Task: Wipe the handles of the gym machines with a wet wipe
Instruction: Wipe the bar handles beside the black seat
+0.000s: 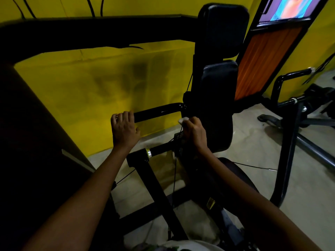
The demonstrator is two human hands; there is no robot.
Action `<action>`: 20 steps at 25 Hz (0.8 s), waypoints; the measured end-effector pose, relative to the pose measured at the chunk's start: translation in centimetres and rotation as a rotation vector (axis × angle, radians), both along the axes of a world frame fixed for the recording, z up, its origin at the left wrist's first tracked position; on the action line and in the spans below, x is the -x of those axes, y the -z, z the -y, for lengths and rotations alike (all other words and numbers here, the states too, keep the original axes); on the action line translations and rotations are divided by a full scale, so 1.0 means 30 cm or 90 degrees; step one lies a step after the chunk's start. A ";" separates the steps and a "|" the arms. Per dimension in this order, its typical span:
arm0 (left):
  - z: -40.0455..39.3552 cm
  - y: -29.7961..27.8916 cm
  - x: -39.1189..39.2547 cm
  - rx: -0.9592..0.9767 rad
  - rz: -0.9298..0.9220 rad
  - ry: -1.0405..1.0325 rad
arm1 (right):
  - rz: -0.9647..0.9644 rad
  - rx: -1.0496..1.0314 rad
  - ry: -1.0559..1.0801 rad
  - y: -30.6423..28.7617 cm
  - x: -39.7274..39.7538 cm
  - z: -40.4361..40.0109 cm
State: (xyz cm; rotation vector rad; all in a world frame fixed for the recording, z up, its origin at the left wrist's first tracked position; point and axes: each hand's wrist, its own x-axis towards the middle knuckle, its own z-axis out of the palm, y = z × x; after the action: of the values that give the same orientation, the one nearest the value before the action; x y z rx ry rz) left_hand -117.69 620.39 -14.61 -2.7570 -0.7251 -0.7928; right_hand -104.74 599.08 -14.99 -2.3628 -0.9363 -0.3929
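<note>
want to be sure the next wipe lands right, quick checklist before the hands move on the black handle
1. Wet wipe in the right hand: ok, pinched at the fingertips.
2. Left hand steadying the black handle: ok, fingers curled over its left end.
3. Wipe touching the handle: not ok, it sits just below the bend.
4. Handle's middle free to wipe: ok.
5. Wipe damp enough: cannot tell.

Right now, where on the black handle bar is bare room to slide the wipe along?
Bare stretch: the glossy handle bar between the left hand, which grips its outer end, and the bend by the seat pads. Crowded: around the right hand holding the wet wipe, where thin cables and frame parts meet.
</note>
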 end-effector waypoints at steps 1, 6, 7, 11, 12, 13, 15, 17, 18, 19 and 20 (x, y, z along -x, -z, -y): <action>0.000 0.000 0.002 0.004 -0.002 0.001 | 0.042 -0.027 0.016 -0.035 -0.012 -0.029; -0.001 0.000 0.003 0.003 -0.003 0.002 | 0.150 0.042 -0.023 0.018 -0.037 -0.024; -0.001 -0.002 0.001 0.007 -0.004 0.001 | 0.141 0.036 -0.029 0.048 -0.028 -0.007; 0.004 -0.007 0.002 0.034 -0.026 -0.002 | 0.104 0.020 -0.006 0.108 0.002 0.015; 0.005 -0.007 0.003 0.039 -0.030 -0.005 | 0.086 0.031 -0.002 0.121 0.013 0.014; 0.006 -0.008 0.004 0.039 -0.032 -0.007 | 0.055 0.053 -0.002 0.136 0.030 0.013; 0.006 -0.012 0.002 0.035 -0.037 -0.011 | -0.046 0.076 0.020 0.156 0.061 0.009; 0.006 -0.016 0.000 0.044 -0.048 -0.012 | -0.149 0.011 0.100 0.170 0.082 -0.010; 0.007 -0.016 0.001 0.051 -0.052 -0.014 | -0.200 -0.028 0.135 0.170 0.097 -0.027; 0.010 -0.017 0.003 0.056 -0.054 -0.017 | -0.246 -0.056 0.152 0.168 0.119 -0.048; 0.012 -0.017 0.005 0.058 -0.056 -0.019 | -0.275 -0.069 0.151 0.169 0.150 -0.073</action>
State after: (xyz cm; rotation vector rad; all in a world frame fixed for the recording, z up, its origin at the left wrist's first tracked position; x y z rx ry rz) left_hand -117.83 620.03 -14.11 -2.8341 -0.8011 -0.6446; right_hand -109.24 601.26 -20.04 -2.3298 -0.4256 -0.0129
